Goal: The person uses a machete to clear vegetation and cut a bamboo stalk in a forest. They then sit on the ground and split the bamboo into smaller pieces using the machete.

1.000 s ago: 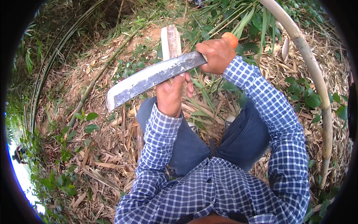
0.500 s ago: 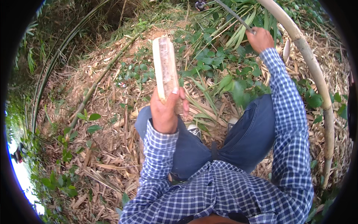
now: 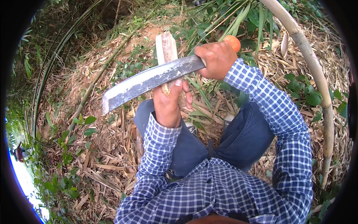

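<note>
L hand (image 3: 167, 107) grips wood (image 3: 166, 47) low, prob. to steady it w/ upper part free. R hand (image 3: 217, 60) clenched on hdl (image 3: 233, 43), blade (image 3: 151, 80) across wood.

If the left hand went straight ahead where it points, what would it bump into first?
Probably the machete blade crossing just ahead of the left hand, though their relative depth is unclear.

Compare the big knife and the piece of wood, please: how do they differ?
The knife is grey metal with an orange handle; the wood is pale cream and brownish. The knife slants across the view; the wood points away from the person. Both are held: knife in the right hand, wood in the left hand.
</note>
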### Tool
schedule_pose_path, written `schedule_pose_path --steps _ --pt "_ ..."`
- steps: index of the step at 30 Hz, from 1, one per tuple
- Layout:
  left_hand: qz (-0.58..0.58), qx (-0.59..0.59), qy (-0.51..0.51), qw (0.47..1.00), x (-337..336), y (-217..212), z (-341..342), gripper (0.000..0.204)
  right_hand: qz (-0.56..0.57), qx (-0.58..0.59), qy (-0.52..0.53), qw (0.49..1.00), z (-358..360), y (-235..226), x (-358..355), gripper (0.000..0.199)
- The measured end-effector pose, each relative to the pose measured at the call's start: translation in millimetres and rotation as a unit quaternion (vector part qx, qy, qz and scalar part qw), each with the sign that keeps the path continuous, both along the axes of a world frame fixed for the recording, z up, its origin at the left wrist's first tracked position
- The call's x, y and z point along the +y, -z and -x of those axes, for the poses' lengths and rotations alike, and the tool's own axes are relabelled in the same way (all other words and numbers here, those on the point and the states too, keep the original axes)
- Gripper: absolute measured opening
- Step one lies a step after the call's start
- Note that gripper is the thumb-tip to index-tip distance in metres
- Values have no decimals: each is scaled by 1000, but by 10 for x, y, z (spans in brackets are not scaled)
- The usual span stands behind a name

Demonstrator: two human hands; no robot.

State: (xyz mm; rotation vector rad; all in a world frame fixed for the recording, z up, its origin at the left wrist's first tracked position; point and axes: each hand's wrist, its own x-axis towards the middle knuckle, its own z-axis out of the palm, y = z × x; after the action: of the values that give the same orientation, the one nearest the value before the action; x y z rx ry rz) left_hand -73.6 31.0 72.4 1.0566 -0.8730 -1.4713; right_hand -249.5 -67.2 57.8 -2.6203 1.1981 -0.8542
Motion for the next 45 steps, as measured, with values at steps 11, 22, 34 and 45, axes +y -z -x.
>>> schedule_pose_path --steps 11,22,34,45 --pt "7 34 22 999 182 -102 78 25 -172 101 361 911 1016 359 -814 32" --pt "-18 44 -5 999 104 -100 -36 25 -18 9 50 999 -2 -287 104 15" --pt "-16 24 15 999 72 -59 48 31 35 8 15 999 131 54 -145 19" --pt "-19 19 18 999 205 -82 -104 28 -127 38 291 948 922 111 -409 29"
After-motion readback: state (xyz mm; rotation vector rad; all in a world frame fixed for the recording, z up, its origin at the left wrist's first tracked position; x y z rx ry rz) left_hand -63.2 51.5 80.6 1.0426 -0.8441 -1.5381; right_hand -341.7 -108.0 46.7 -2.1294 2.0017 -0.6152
